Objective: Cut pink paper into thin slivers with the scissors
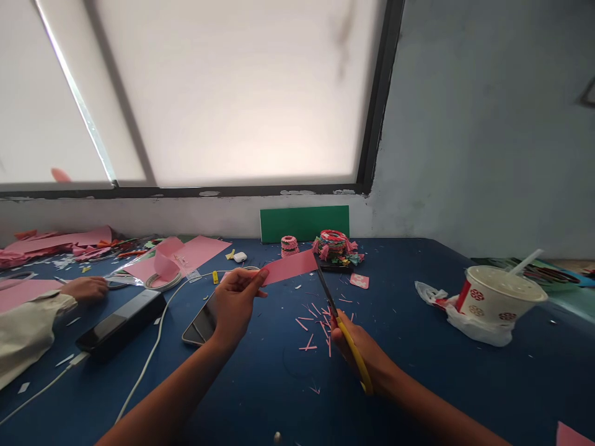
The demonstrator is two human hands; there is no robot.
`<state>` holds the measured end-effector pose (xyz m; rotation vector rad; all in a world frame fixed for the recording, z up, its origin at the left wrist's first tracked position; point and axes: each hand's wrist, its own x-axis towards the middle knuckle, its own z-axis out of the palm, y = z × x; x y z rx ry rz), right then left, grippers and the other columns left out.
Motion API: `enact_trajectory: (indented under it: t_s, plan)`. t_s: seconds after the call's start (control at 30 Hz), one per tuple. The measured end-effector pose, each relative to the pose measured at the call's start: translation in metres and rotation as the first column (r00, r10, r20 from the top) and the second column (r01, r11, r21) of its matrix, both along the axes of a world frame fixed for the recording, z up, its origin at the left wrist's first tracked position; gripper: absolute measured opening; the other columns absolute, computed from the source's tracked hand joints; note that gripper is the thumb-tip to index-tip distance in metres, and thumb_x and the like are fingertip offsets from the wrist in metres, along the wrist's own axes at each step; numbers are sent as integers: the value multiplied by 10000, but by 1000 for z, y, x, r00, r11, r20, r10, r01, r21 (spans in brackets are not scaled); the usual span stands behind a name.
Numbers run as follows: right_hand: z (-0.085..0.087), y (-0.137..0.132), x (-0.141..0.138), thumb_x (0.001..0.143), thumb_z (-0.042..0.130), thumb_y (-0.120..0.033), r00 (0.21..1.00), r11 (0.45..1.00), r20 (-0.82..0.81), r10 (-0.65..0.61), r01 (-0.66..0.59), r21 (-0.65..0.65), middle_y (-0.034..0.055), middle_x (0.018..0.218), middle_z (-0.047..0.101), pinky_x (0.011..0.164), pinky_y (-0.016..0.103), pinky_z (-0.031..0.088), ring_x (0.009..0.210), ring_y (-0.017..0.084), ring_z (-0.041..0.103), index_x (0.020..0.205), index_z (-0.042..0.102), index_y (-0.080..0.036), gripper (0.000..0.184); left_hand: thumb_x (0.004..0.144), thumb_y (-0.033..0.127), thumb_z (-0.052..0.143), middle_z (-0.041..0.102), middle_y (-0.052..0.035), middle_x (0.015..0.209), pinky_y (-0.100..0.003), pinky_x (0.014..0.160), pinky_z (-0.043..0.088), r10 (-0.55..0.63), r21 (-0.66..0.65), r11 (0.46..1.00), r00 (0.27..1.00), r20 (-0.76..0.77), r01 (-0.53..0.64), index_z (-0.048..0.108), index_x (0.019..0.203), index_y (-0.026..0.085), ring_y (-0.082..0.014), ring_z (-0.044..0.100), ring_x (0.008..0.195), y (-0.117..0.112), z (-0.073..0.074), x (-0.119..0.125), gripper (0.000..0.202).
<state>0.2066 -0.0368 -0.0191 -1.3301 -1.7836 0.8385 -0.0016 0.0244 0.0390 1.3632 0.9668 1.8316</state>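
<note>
cutting pink paper at a blue bench (465, 396)

left hand (236, 303) pinches a pink strip (290, 267) above the bench; right hand (365, 353) grips yellow-handled scissors (341, 328), blades at the strip's edge, pink slivers (313, 325) below.

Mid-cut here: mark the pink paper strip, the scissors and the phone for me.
pink paper strip (292, 267), head view, middle of the strip.
scissors (349, 343), head view, on the yellow handle.
phone (199, 327), head view, on its dark screen.

Overexposed daylight floods through the frosted window (223, 93), leaving the table (441, 384) dimmer, edges bent, slightly soft.
</note>
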Motion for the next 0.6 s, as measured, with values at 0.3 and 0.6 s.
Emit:
enact_trajectory:
  t_s: [0.3, 0.6]
  plan:
    - [-3, 3, 1, 763, 266, -719, 999, 1000, -35, -5, 5, 5, 14, 687, 522, 488, 254, 333, 557, 153, 485, 838, 435, -196, 554, 596, 283, 746, 613, 30, 602, -224, 451, 551, -34, 7, 999, 999, -34, 35, 633, 636, 167, -95, 557, 506, -2, -2, 1, 167]
    - [-4, 7, 5, 764, 283, -718, 999, 999, -33, -29, 29, 16, -17, 597, 446, 445, 228, 306, 514, 128, 409, 739, 475, -195, 557, 597, 280, 746, 615, 33, 609, -205, 451, 543, -16, 8, 1000, 999, -36, 16, 632, 639, 159, -81, 557, 482, -2, 1, 1, 172]
